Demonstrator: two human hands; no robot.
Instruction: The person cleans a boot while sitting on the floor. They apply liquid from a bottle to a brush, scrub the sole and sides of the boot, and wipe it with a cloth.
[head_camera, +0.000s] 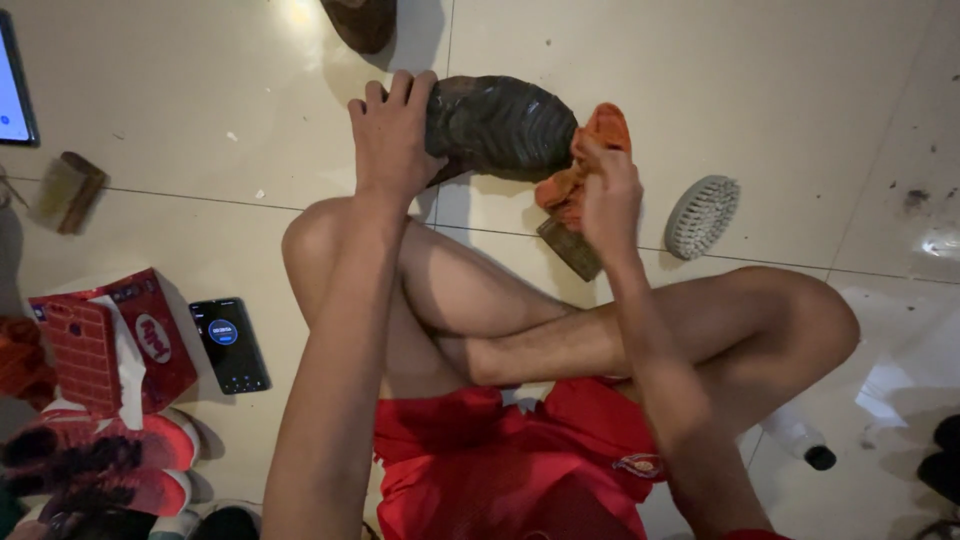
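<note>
The person wears red shorts (480, 465) with a small oval badge (641, 465) on one leg; arms and legs are bare.

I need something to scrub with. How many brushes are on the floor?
2: a round white brush right of the right hand, a wooden brush far left. Others may be hidden.

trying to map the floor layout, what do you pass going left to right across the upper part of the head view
wooden brush → left hand → dark shoe → orange cloth held in the right hand → round grey brush
</note>
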